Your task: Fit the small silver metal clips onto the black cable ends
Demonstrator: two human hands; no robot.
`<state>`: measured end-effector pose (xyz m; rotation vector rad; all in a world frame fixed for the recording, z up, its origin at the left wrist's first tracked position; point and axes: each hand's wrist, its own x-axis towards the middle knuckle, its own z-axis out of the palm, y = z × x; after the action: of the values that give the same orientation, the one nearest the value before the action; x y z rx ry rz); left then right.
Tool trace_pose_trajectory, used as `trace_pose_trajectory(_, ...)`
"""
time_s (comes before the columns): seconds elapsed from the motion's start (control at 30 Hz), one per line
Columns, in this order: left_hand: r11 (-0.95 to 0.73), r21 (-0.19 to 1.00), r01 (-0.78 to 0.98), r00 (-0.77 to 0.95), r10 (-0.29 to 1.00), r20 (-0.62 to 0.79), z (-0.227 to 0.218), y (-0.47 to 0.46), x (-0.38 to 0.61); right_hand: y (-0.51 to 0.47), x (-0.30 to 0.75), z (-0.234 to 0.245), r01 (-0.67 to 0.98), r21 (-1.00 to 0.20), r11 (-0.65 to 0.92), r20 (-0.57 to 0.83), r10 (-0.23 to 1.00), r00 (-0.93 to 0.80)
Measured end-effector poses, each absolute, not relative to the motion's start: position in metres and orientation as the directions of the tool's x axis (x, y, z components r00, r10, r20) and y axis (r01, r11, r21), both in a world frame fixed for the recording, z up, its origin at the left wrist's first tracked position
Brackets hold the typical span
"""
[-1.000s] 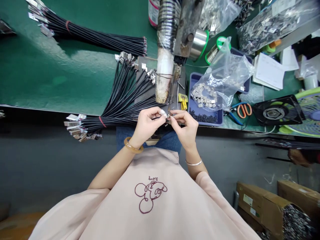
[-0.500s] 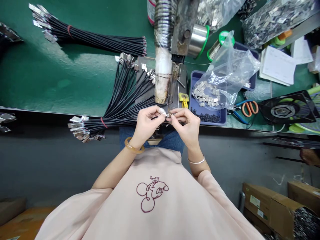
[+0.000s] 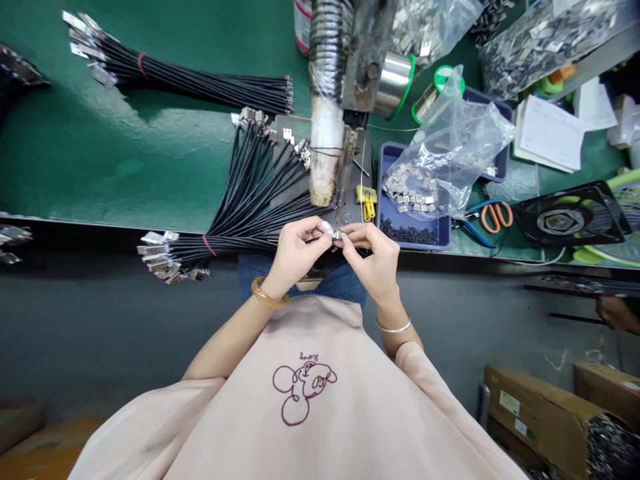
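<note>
My left hand (image 3: pixel 301 245) pinches the end of a black cable (image 3: pixel 314 239), with a white covering on one fingertip. Between the fingertips of both hands sits a small metal connector (image 3: pixel 337 235), which my right hand (image 3: pixel 373 252) grips from the other side. Its details are partly hidden by the fingers. To the left lies a bundle of black cables (image 3: pixel 240 227), tied with a red band, metal plugs at their ends. Just above my hands are the white-wrapped tube (image 3: pixel 324 160) and a soldering fixture's thin metal arm (image 3: pixel 346 177).
At right, a blue tray (image 3: pixel 444 235) holds metal shells and small black parts, partly under a plastic bag (image 3: pixel 465 143). Beyond it are orange-handled pliers (image 3: pixel 497 217) and a black fan (image 3: pixel 570 217). Solder spools (image 3: pixel 395 83) stand behind. Another cable bundle (image 3: pixel 200 83) lies at back left.
My hands stay close together in nearly the same place. The metal connector now shows more clearly between the fingertips, and the view has shifted slightly.
</note>
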<state>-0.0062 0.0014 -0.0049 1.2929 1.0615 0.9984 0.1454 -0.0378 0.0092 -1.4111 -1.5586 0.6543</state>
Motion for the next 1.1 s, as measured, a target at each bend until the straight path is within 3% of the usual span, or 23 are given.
trace_pose_trajectory(0.2,0.014,0.999,0.038,0.226,0.974,-0.022,-0.005,-0.001,-0.008,-0.040,0.148,0.013,0.499,-0.851,0.168,0.248,0.964,0.099)
trace_pose_trajectory(0.27,0.007,0.998,0.067,0.267,0.963,-0.025,-0.007,-0.004,-0.010,-0.047,0.154,0.019,0.566,-0.804,0.181,0.354,0.911,0.211)
trace_pose_trajectory(0.33,0.016,0.997,0.078,0.302,0.953,-0.039,-0.009,-0.008,-0.014,-0.055,0.161,0.027,0.660,-0.718,0.220,0.546,0.766,0.339)
trace_pose_trajectory(0.4,0.039,0.998,0.051,0.288,0.956,-0.052,-0.012,-0.011,-0.018,-0.058,0.172,0.035,0.713,-0.666,0.217,0.650,0.637,0.413)
trace_pose_trajectory(0.5,-0.013,1.000,0.012,0.178,0.984,0.010,-0.016,-0.011,-0.024,-0.051,0.196,0.036,0.712,-0.693,0.113,0.541,0.735,0.409)
trace_pose_trajectory(0.6,-0.241,0.949,0.204,0.087,0.970,0.228,-0.018,0.001,-0.027,-0.030,0.225,0.023,0.747,-0.665,0.010,0.352,0.886,0.301)
trace_pose_trajectory(0.67,-0.384,0.806,0.451,0.124,0.921,0.370,-0.020,0.013,-0.026,-0.014,0.241,0.012,0.824,-0.566,-0.023,0.333,0.908,0.255)
trace_pose_trajectory(0.77,-0.470,0.613,0.635,0.283,0.880,0.381,-0.026,0.027,-0.022,0.004,0.256,0.001,0.894,-0.447,-0.005,0.264,0.955,0.138)
trace_pose_trajectory(0.93,-0.543,0.613,0.574,0.311,0.837,0.450,-0.033,0.024,-0.022,0.010,0.262,0.001,0.941,-0.334,-0.054,0.170,0.979,0.116)
trace_pose_trajectory(1.03,-0.589,0.644,0.487,0.291,0.805,0.517,-0.031,0.014,-0.026,0.004,0.260,0.004,0.927,-0.369,-0.066,0.174,0.975,0.139)
trace_pose_trajectory(1.1,-0.604,0.664,0.441,0.278,0.795,0.539,-0.030,0.008,-0.027,-0.002,0.253,0.007,0.910,-0.411,-0.060,0.248,0.953,0.175)
